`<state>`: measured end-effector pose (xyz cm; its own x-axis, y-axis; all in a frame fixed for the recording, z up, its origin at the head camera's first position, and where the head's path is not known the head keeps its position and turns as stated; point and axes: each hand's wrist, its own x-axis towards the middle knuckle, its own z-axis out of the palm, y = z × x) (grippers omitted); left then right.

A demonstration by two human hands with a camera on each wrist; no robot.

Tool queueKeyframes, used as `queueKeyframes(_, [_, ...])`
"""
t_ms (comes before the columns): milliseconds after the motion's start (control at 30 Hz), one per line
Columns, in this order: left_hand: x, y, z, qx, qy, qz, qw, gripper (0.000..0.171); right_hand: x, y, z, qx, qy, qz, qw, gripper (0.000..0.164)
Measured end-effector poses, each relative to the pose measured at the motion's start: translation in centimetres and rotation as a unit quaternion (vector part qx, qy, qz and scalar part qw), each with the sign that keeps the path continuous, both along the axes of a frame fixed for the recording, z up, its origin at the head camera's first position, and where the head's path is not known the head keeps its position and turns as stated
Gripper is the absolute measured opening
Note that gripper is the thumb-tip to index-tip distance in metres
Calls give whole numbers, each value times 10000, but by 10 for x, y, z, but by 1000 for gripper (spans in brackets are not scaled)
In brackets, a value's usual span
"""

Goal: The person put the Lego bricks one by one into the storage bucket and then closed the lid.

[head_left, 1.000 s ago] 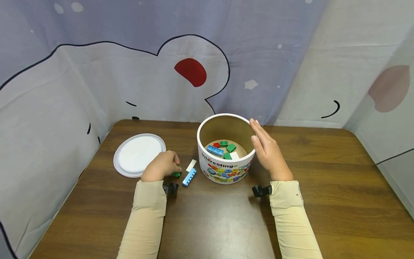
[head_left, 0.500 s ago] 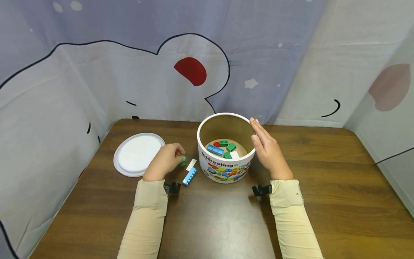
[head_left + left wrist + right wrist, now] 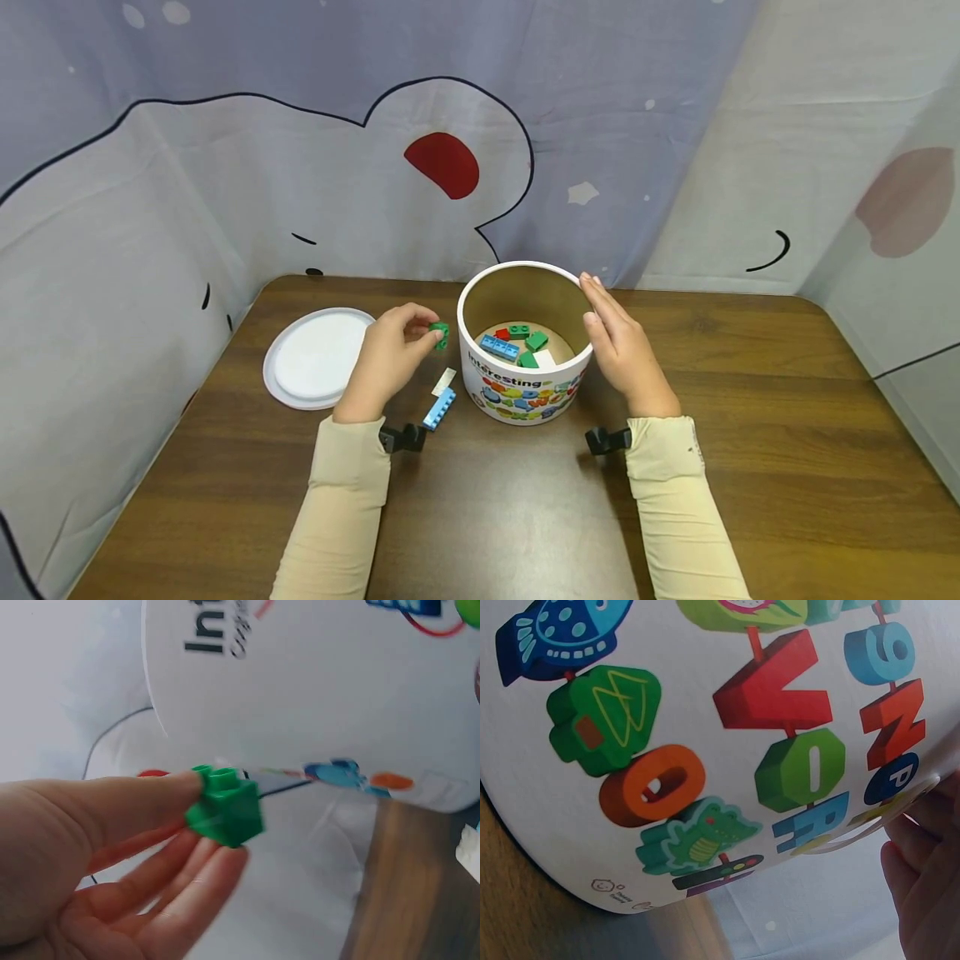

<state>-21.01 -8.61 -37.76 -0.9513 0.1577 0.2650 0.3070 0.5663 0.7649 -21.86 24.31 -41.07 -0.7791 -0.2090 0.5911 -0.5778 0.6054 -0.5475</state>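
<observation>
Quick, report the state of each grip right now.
Left grip: closed, holding a green brick.
Right grip: open, resting against the white bucket, not grasping it.

A snug, cloth-walled nook here, whether home or studio you can't tell: lilac-and-white, cartoon-printed fabric drapes (image 3: 585, 150) close in behind and on both sides of a brown, wood-grained, round-cornered surface (image 3: 510, 517).

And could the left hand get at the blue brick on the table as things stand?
Probably yes: the blue brick lies uncovered on the table, outside the tub and close to the left hand. But that hand pinches a green brick, which it would likely need to release first.
</observation>
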Motion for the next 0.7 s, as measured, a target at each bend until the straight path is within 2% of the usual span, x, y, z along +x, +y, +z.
queueKeyframes(200, [7,7,9,692,472,265,9961,19,-1,0,0,14,-5,-2,10000,49])
queueKeyframes(300, [9,11,12,836,765,285,9932,18,0,-1,0,-2,-18,-4,10000,49])
queueKeyframes(400, [10,15,12,937,1215,297,9877,18,0,-1,1,-18,-23,8,10000,49])
queueKeyframes(567, [12,23,11,1262,2023,129,9711,20,0,0,0,-19,-21,11,10000,49])
queueKeyframes(700, [13,28,11,1392,2236,-100,9647,20,0,0,0,-29,-33,7,10000,49])
